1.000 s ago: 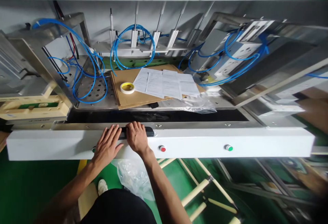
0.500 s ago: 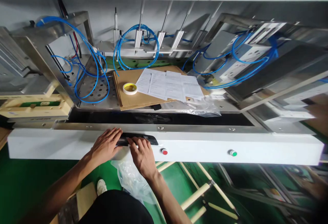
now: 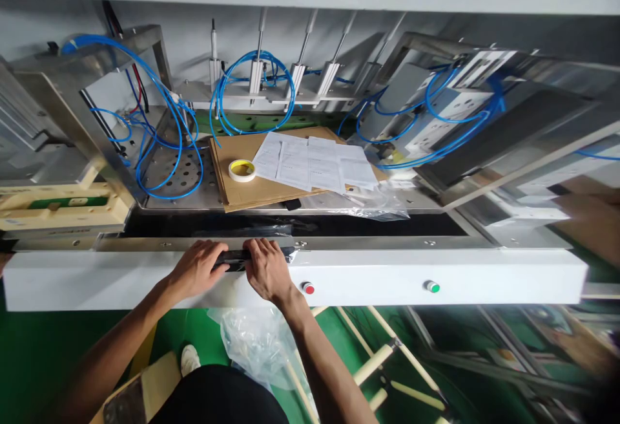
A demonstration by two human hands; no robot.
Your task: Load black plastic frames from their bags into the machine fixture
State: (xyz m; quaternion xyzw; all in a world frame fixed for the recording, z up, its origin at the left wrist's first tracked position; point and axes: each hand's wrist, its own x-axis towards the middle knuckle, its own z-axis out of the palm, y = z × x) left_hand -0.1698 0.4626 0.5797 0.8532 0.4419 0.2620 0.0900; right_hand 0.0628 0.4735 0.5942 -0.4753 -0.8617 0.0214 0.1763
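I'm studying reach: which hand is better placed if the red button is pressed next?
Probably the right hand: it is nearer the red button, while the left hand is farther off. Both hold the black part, so the right would need to let go first.

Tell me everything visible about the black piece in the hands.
The black piece looks narrow and plastic-like, lying left to right over the upper edge of the white front panel. The grip of left hand and right hand hides much of it. Shiny clear film shows at its right end. Contact with the panel is unclear.
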